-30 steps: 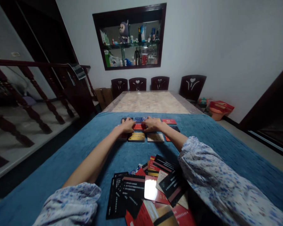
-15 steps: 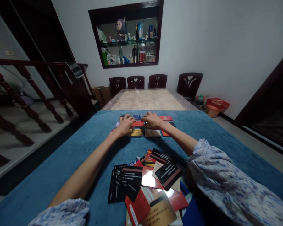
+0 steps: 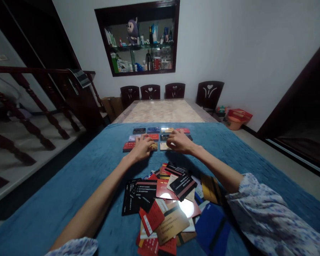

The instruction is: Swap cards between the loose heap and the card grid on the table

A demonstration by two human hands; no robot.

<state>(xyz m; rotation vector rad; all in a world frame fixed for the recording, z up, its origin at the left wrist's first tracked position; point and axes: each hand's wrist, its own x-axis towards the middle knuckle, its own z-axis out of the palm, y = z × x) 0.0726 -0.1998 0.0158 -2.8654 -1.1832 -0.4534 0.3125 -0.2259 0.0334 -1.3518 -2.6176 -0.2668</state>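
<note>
The gold card stack [image 3: 155,147] lies partly under the fingers of the left hand [image 3: 143,147], and the cream card stack [image 3: 163,146] is at its three o'clock, partly hidden by the right hand [image 3: 180,142]. The two hands are apart from each other, with fingers bent; whether they grip or only touch the cards, I cannot tell. The cards look like plastic, so I judge them light, stiff and hardly fragile, but smooth, and a stack may slide out of line. It seems best to hold one by two opposite edges and keep it level. At six o'clock, nearer to the person, a loose card pile [image 3: 173,224] overlaps on the blue cloth [image 3: 69,199]; at twelve o'clock, beyond the blue card stack [image 3: 153,130], is the patterned tabletop [image 3: 168,110].
</note>
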